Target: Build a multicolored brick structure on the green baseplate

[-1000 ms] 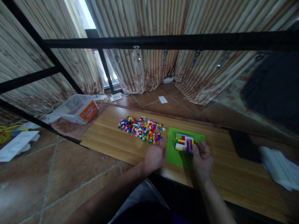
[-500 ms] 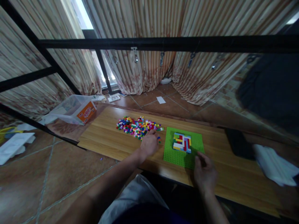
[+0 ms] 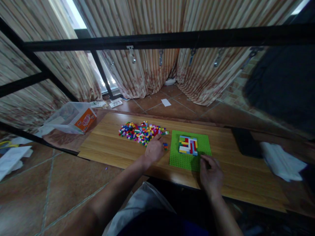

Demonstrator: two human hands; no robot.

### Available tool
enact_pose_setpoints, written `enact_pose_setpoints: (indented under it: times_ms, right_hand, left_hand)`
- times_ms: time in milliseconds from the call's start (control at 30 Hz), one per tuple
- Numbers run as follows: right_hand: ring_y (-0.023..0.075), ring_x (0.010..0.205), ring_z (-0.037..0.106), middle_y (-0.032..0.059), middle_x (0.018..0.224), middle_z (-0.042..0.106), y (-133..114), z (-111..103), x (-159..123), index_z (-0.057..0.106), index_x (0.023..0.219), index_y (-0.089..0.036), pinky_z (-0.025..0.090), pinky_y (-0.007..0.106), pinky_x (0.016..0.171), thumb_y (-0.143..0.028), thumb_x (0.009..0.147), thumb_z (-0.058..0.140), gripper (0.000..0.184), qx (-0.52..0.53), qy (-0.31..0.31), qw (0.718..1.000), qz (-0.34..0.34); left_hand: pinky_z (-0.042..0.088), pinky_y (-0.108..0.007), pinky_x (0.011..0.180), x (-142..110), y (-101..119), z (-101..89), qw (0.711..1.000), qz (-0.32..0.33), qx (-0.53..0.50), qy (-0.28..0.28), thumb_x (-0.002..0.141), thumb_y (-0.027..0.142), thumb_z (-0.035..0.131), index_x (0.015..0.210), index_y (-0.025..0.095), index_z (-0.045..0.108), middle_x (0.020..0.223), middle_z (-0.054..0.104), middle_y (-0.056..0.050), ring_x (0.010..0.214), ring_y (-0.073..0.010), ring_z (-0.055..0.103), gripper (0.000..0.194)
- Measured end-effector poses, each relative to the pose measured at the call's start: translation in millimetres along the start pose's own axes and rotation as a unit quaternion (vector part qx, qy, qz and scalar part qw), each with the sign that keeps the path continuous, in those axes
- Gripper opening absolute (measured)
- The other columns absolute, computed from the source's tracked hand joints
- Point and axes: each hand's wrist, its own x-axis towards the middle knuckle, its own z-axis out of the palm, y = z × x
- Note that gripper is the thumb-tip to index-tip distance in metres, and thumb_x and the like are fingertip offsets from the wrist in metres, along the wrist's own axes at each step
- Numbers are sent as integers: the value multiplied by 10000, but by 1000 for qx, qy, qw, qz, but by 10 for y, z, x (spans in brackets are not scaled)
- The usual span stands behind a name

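A pile of small multicoloured toy bricks [image 3: 141,131] lies loose on a wooden table. My left hand [image 3: 155,149] reaches to the pile's right front edge, fingers drawn together and pointing down at the bricks; whatever is between the tips is hidden. To its right lies a green baseplate [image 3: 176,160], on which a roughly square build of white, red, yellow and blue bricks [image 3: 188,146] is fixed. My right hand [image 3: 211,173] is at the plate's front right corner, its fingers curled and thumb against the index finger. Anything in that pinch is too small to make out.
A clear plastic box [image 3: 69,114] with an orange label stands past the table's left end. A dark flat object [image 3: 246,142] and a white packet [image 3: 282,160] lie towards the right. Black metal rails [image 3: 152,42] cross beyond the wooden table [image 3: 108,147], before striped curtains.
The view has shifted slightly, so the scene sits further left and a little higher. Both hands stay near the same places, left at the bricks, right at the baseplate corner.
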Motion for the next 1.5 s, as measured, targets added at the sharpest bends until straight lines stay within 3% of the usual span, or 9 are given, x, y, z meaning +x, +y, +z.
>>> enact_pose_setpoints:
  times_ms: [333,833,933,1033,1100,1200,1300,1400,1500]
  right_hand:
    - [238,977,620,119,1038,672,14,25,-27,696,945,-174,481,446,922,-385,887,489,301,1,4,1000,-19]
    - [235,993,625,119,1047,669,-11,33,-29,700,951,-182,490,450,925,-358,901,494,276,3,5,1000,-24]
    - [235,1004,623,117,1053,670,-13,36,-32,700,949,-185,493,444,918,-348,901,499,263,2,2,1000,-21]
    - [233,1011,622,109,1056,670,-12,43,-36,702,944,-195,494,443,921,-347,902,503,254,9,4,1000,-15]
    - [230,1005,624,107,1051,671,-17,45,-34,703,939,-198,496,440,921,-349,903,504,252,12,9,1000,-13]
    - [227,994,627,103,1047,675,-29,43,-27,704,942,-202,497,442,922,-339,905,503,246,9,11,1000,-12]
    - [227,995,625,103,1052,676,-35,39,-22,705,947,-199,494,446,928,-327,907,496,249,5,8,1000,-15]
    - [225,996,626,107,1049,677,-31,38,-23,705,945,-191,493,439,930,-323,907,497,249,2,7,1000,-17]
    - [226,997,627,107,1048,677,-24,41,-25,705,947,-188,496,435,927,-321,906,501,246,5,7,1000,-15]
  left_hand:
    - [500,-311,873,101,41,-24,999,3,40,-35,875,148,489,872,148,681,1019,647,-107,918,-202,630,192]
    - [496,-319,816,166,76,32,993,0,101,-61,934,113,372,972,141,596,999,637,-117,934,-221,618,228]
    - [502,-317,792,190,80,14,995,-15,75,-56,928,116,384,963,139,589,978,643,-116,925,-222,621,209]
    - [504,-296,801,198,118,-7,997,-45,-55,-11,922,129,402,946,161,602,974,653,-84,913,-191,627,204]
    - [513,-273,763,183,181,-9,975,-71,-212,9,911,154,428,965,174,620,948,660,-56,840,-160,637,201]
    - [502,-235,621,113,326,10,884,-143,-445,-19,881,210,481,997,161,645,839,659,-28,675,-124,624,207]
    - [475,-214,604,15,466,35,803,-195,-562,-48,819,235,572,968,137,682,755,655,-13,648,-107,600,209]
    - [449,-204,610,-53,547,52,776,-206,-592,-73,739,227,663,961,137,713,741,667,-7,646,-94,567,245]
    - [425,-203,575,-65,582,81,786,-207,-575,-90,720,215,665,932,134,721,698,652,1,602,-88,533,234]
